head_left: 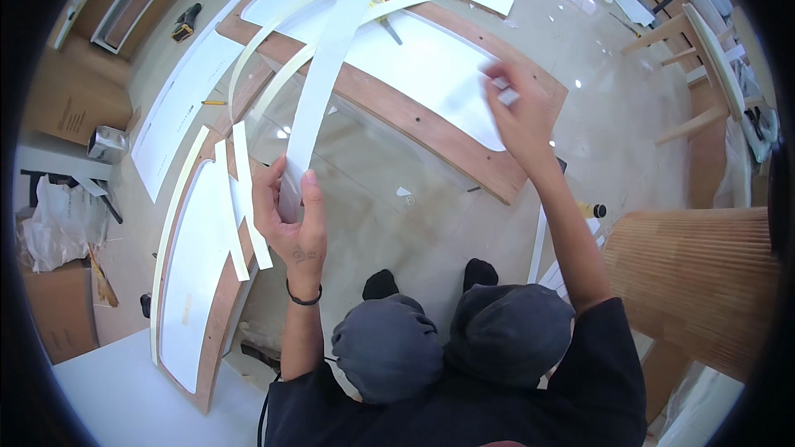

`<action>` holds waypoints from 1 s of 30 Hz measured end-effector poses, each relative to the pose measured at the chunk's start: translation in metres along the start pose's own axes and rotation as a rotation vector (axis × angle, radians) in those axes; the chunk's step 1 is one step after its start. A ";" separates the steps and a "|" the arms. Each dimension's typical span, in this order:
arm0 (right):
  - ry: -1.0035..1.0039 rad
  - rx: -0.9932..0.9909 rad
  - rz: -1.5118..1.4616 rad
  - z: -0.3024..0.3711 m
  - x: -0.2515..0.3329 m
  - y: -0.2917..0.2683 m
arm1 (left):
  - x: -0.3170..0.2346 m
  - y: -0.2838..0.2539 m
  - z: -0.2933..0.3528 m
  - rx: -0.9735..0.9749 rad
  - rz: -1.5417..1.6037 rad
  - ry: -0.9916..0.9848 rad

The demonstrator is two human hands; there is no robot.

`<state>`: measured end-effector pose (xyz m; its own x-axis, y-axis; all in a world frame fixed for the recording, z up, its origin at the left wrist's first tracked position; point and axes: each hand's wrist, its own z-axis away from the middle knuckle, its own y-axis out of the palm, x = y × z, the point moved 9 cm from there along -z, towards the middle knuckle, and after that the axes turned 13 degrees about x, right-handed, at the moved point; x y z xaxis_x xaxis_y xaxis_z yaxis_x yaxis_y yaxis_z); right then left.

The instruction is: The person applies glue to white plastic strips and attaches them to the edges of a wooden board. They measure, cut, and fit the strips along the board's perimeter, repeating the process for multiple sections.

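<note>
My left hand (291, 228) is closed around the lower end of a long, flat white strip (335, 54), which rises away from me past the top of the view. Over to the right, my right hand (523, 116) is raised with bent fingers, smeared by motion, around a small white piece (507, 96). Below it lies a curved wooden frame (414, 116) with a white panel (439, 62) inset. Yellow-handled scissors (389, 29) rest on that panel, partly behind the strip. Pale bent strips (277, 21) arch over the frame's left part.
A second curved wooden frame (219, 323) stands at my left, with narrow cream strips (232, 211) across it. A long white sheet (186, 108) and a yellow pencil (214, 103) lie beyond. On the right are a wooden stool (696, 74) and a ribbed wooden piece (696, 281). Cardboard boxes (87, 99) line the left.
</note>
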<state>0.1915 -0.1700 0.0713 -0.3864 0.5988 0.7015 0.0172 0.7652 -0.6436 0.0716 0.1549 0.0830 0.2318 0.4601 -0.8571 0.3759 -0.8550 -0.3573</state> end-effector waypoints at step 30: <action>-0.762 0.634 1.010 -0.097 -0.005 0.087 | -0.010 -0.003 0.003 0.041 -0.236 0.205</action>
<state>0.2844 -0.0835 0.0418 -0.8566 0.3877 -0.3405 0.2497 -0.2660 -0.9311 0.0651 0.1522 0.0915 0.3198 0.6822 -0.6576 0.4056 -0.7258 -0.5557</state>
